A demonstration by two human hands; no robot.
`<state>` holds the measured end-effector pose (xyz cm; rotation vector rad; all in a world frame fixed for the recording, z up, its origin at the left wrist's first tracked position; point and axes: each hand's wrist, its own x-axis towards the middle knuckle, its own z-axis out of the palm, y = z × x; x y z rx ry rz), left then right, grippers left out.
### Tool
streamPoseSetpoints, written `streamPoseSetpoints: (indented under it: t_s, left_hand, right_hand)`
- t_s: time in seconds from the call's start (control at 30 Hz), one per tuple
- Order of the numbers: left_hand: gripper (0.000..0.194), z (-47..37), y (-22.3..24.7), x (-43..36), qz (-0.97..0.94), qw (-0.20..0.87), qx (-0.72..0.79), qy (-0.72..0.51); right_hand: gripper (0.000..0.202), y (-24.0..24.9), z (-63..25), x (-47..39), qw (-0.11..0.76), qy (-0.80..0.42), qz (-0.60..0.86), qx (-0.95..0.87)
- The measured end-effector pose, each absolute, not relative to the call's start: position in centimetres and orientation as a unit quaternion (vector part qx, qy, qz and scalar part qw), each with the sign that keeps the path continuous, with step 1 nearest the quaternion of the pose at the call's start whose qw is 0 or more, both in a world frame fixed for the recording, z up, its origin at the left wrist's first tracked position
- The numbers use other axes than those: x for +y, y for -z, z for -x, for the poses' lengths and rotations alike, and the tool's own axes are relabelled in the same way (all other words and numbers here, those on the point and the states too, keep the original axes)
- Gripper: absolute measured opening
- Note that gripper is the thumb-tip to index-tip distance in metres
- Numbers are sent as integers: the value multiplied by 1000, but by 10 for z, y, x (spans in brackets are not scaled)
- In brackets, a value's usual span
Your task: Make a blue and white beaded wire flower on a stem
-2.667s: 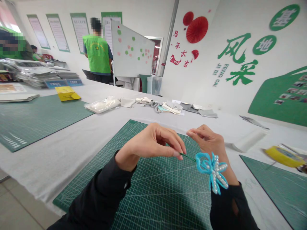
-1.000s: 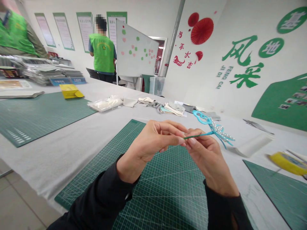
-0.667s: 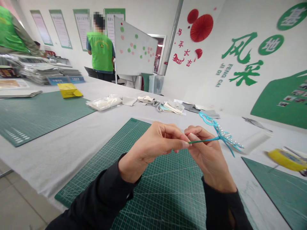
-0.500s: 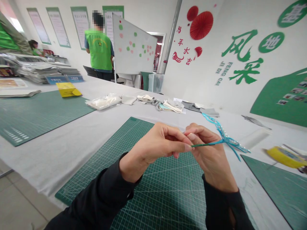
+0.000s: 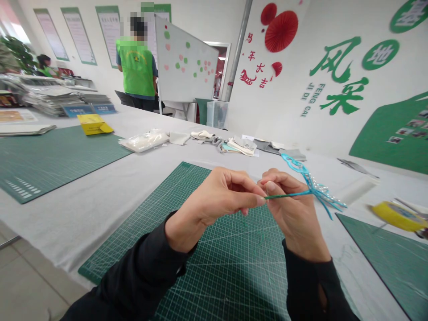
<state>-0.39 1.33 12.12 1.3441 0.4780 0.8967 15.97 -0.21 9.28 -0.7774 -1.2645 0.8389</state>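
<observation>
Two hands meet above the green cutting mat [image 5: 187, 249]. The left hand [image 5: 217, 198] pinches the near end of the green stem [image 5: 284, 195]; the right hand [image 5: 294, 209] is closed around it just beyond. The blue beaded flower [image 5: 312, 187], low by the right wrist moments ago, now points toward two o'clock, so the stem has been turned in the fingers.
</observation>
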Motion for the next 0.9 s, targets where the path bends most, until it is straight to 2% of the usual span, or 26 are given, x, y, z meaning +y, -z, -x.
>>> streamPoseSetpoints:
  t_s: [0.37, 0.9]
  left_hand:
    - [14, 7, -123, 18, -572, 645, 249, -442]
    - [6, 1, -119, 15, -592, 645, 226, -426]
  right_hand:
    - [7, -91, -162, 1, 678, -385, 327, -534]
    - [10, -92, -156, -2, 656, -387, 381, -525]
